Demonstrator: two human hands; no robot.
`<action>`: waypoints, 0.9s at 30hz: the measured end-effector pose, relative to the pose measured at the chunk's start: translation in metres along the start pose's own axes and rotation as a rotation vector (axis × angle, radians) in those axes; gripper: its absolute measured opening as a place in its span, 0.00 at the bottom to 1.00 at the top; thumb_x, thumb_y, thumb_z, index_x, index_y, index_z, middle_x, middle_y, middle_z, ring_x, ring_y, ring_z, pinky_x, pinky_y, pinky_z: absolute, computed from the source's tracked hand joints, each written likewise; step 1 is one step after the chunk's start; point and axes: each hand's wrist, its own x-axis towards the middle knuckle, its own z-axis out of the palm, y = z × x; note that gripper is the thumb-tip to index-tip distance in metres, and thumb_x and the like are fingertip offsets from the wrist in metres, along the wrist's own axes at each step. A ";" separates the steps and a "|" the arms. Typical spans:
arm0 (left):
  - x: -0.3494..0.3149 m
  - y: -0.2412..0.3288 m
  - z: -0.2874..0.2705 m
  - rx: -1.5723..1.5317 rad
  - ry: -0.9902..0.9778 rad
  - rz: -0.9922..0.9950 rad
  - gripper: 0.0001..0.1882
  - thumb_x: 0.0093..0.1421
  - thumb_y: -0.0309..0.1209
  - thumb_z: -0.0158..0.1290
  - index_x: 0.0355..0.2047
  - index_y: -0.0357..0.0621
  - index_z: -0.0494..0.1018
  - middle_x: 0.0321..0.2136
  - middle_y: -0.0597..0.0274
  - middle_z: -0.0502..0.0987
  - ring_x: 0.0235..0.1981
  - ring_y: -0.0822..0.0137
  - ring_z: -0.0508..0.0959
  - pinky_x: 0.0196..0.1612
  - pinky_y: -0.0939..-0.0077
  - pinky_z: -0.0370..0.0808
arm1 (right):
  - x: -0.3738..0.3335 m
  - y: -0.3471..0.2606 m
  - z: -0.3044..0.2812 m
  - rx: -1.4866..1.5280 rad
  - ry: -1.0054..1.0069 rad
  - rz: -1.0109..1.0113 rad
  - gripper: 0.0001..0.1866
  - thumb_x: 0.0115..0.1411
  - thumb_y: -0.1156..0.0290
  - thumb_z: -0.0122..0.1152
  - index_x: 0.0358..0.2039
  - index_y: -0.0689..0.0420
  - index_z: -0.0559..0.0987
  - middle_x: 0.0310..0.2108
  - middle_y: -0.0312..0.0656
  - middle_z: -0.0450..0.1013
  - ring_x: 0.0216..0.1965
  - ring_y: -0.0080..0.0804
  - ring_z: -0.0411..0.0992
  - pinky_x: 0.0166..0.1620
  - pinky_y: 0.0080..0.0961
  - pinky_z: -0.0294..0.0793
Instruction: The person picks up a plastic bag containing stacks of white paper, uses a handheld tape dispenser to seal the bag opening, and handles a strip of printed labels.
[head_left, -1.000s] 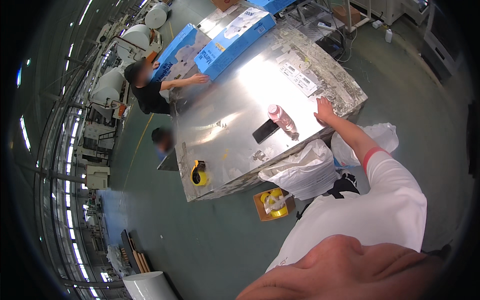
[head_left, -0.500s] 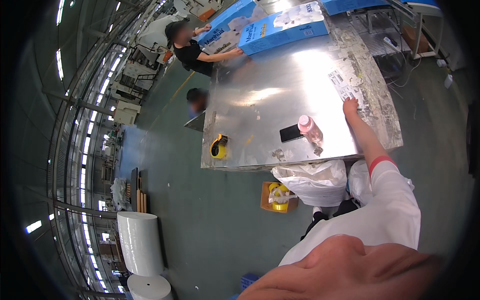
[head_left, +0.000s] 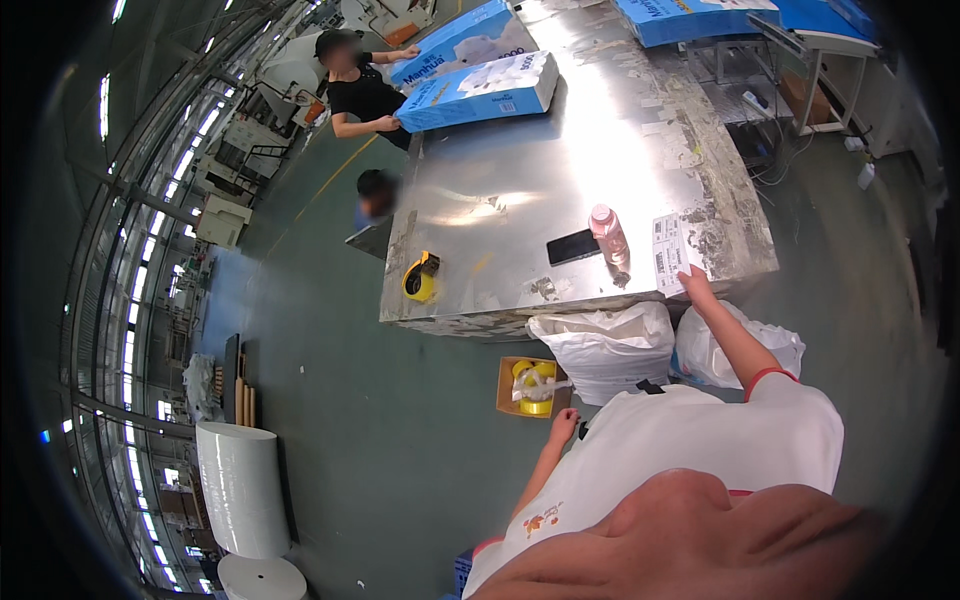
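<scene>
My right hand (head_left: pixel 694 282) pinches the lower corner of a white printed label sheet (head_left: pixel 668 252) at the near right end of the metal-topped table (head_left: pixel 520 240). My left hand (head_left: pixel 565 424) hangs in front of my body, fingers curled in, with nothing visible in it; a cardboard box (head_left: pixel 507 396) of yellow tape rolls is close to it on the floor. Left of the sheet stands a pink bottle (head_left: pixel 610 243), with a black phone (head_left: pixel 572 248) lying beside it. A yellow tape dispenser (head_left: pixel 420 278) sits at the table's near left corner.
Across the table a person in black (head_left: pixel 360 95) grips a blue package (head_left: pixel 480 90). Another person (head_left: pixel 375 200) is lower, by the table's left side. White sacks (head_left: pixel 610 350) stand against the near edge. Large white rolls (head_left: pixel 240 490) are at lower left.
My right hand has drawn the label sheet toward me to the table's near edge. My left hand has come into view. The co-worker has pulled the blue package leftward.
</scene>
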 end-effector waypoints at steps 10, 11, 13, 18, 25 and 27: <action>-0.048 0.257 -0.011 -1.251 -0.882 0.163 0.42 0.55 0.62 0.37 0.59 0.41 0.51 0.58 0.53 0.58 0.59 0.58 0.59 0.59 0.60 0.58 | -0.231 -0.108 0.128 0.487 -0.503 0.396 0.17 0.60 0.75 0.47 0.50 0.65 0.65 0.45 0.45 0.69 0.45 0.32 0.70 0.48 0.30 0.71; -0.052 0.263 -0.017 -1.292 -0.837 0.241 0.47 0.52 0.66 0.37 0.60 0.41 0.49 0.60 0.51 0.53 0.61 0.55 0.55 0.61 0.55 0.52 | -0.239 -0.111 0.135 0.514 -0.554 0.461 0.17 0.60 0.75 0.47 0.50 0.64 0.65 0.46 0.45 0.69 0.46 0.32 0.70 0.48 0.30 0.71; -0.057 0.274 -0.024 -1.544 -0.817 0.402 0.44 0.54 0.61 0.41 0.60 0.40 0.48 0.61 0.49 0.50 0.62 0.53 0.52 0.63 0.55 0.49 | -0.248 -0.109 0.140 0.520 -0.665 0.581 0.19 0.60 0.73 0.48 0.51 0.63 0.64 0.46 0.44 0.68 0.46 0.32 0.70 0.49 0.30 0.71; -0.060 0.277 -0.045 -1.404 -0.569 0.423 0.32 0.60 0.44 0.44 0.60 0.45 0.49 0.55 0.49 0.59 0.51 0.61 0.65 0.58 0.60 0.60 | -0.252 -0.094 0.149 0.197 -0.773 0.649 0.23 0.60 0.66 0.51 0.55 0.58 0.63 0.46 0.40 0.69 0.47 0.28 0.68 0.50 0.26 0.68; -0.094 0.280 -0.065 -0.875 -0.353 0.487 0.34 0.57 0.37 0.50 0.60 0.45 0.48 0.47 0.58 0.67 0.42 0.71 0.70 0.46 0.72 0.67 | -0.221 -0.154 0.173 -0.122 -0.613 0.064 0.34 0.56 0.55 0.55 0.59 0.54 0.56 0.54 0.44 0.60 0.56 0.31 0.58 0.56 0.27 0.57; -0.103 0.279 -0.064 -0.826 -0.355 0.483 0.35 0.56 0.35 0.52 0.60 0.45 0.48 0.45 0.60 0.68 0.41 0.71 0.71 0.45 0.73 0.67 | -0.220 -0.180 0.190 -0.117 -0.686 -0.040 0.36 0.56 0.56 0.56 0.60 0.52 0.53 0.57 0.46 0.56 0.58 0.35 0.55 0.58 0.30 0.55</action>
